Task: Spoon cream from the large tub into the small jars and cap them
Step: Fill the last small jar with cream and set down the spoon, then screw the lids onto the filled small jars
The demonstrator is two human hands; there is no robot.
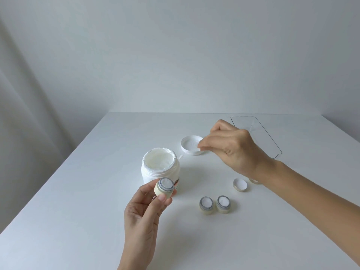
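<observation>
The large white tub [160,166] stands open mid-table, cream up to its rim. My left hand [145,209] holds a small cream-coloured jar [165,187] in front of it, uncapped and filled with white cream. My right hand [231,147] hovers over the right edge of the tub's upturned lid [190,146], fingers curled, pinching what looks like a thin white spoon [179,156]; only the spoon's tip shows, between tub and lid. Two more filled, uncapped jars [206,205] [223,204] stand side by side to the right. A small cap [240,184] lies upside down behind them.
A clear plastic tray [273,145] lies at the back right, partly behind my right hand. Another small round item [253,181] is mostly hidden under my right wrist. The white table [97,191] ends at a wall behind and drops off at the left.
</observation>
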